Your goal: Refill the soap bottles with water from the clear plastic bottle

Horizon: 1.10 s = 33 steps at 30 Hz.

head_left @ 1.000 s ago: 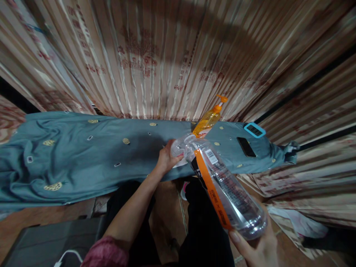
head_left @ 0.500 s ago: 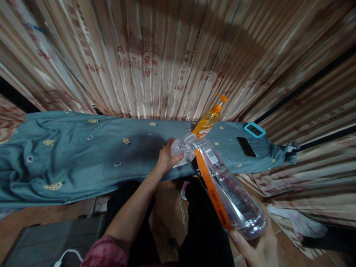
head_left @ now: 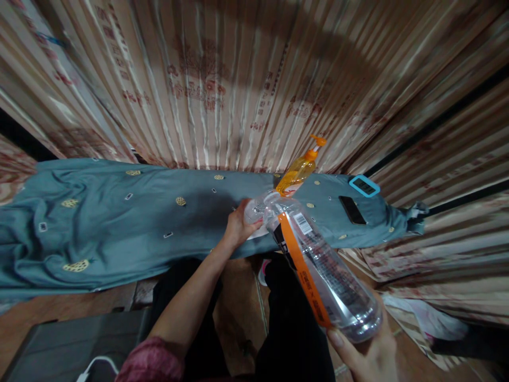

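My right hand (head_left: 368, 342) is closed around the base of a large clear plastic bottle (head_left: 330, 270) with an orange and black label. The bottle is tilted, its neck end pointing up and left. My left hand (head_left: 239, 225) is closed on a smaller clear plastic container (head_left: 256, 208), whose opening is beside the large bottle's mouth. Whether the two rims touch, I cannot tell. Just behind them stands a pump bottle (head_left: 296, 175) of yellow-orange liquid with an orange pump head. Something white below the small container is mostly hidden.
A green cloth (head_left: 139, 223) with pineapple prints covers the long narrow surface. On its right end lie a dark phone (head_left: 352, 210) and a blue-framed digital clock (head_left: 364, 185). Pleated curtains (head_left: 222, 85) hang behind. A dark grey case (head_left: 63, 345) with a white cable is at lower left.
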Tool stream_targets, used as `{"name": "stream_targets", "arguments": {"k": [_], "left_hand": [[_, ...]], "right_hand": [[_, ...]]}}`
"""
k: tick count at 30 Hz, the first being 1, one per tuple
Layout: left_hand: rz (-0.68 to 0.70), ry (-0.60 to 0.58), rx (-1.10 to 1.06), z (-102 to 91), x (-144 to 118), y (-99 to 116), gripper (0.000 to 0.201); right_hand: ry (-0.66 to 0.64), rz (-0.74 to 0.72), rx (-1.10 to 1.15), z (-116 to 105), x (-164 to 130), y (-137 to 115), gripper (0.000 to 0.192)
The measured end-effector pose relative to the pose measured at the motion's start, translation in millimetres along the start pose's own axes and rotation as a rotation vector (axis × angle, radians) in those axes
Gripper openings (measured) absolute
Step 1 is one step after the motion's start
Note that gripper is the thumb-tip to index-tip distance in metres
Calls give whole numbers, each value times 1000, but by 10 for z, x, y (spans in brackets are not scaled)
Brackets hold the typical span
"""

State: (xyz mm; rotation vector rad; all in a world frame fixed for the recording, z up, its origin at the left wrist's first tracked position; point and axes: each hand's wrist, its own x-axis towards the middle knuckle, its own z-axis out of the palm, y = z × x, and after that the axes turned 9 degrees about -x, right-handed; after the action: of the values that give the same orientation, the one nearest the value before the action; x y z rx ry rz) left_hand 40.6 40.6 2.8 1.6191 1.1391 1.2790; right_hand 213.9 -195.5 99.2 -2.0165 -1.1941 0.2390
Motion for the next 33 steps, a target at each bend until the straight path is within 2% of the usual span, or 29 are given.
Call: {"name": "stream_targets", "arguments": {"k": [7, 13, 19, 33], "left_hand": [[-19, 7, 15, 11, 11, -16, 57], [-6, 9, 12, 10, 9, -21, 56], [7, 12, 10, 19, 6, -35, 56], [-3, 9, 11, 10, 2, -26, 57]], "right_hand": [[16, -49, 11, 13, 6, 40, 71], [2, -4, 9, 10, -3, 38, 78], [3, -31, 30, 10, -9, 56, 73], [6, -45, -12, 4, 1, -3, 80]]}}
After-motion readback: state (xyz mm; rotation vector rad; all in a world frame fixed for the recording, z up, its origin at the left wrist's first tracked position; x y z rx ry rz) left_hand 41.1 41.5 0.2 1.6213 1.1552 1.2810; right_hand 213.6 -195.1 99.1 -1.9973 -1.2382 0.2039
